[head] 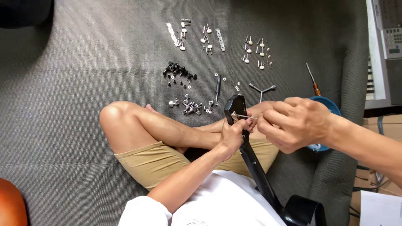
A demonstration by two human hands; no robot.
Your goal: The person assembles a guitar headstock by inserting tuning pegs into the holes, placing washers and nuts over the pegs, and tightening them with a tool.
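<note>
The left hand (233,137) gripped the black instrument neck (255,165) just below its headstock (235,109); the right hand (293,124) pinched a thin metal pin (244,116) into it — the fingertips hid its end. At twelve o'clock, small metal parts (190,106) lay on the grey carpet (63,104), too tiny to identify.

Screwdriver (313,79) beside keyboard (383,46) (grey carpet (63,104) beneath).

Black instrument neck (251,157) in the hands; grey ribbed carpet (83,83) beyond (silver and white-knobbed pegs (255,52)); khaki shorts (146,161) below; orange-handled screwdriver (313,79) beyond.
</note>
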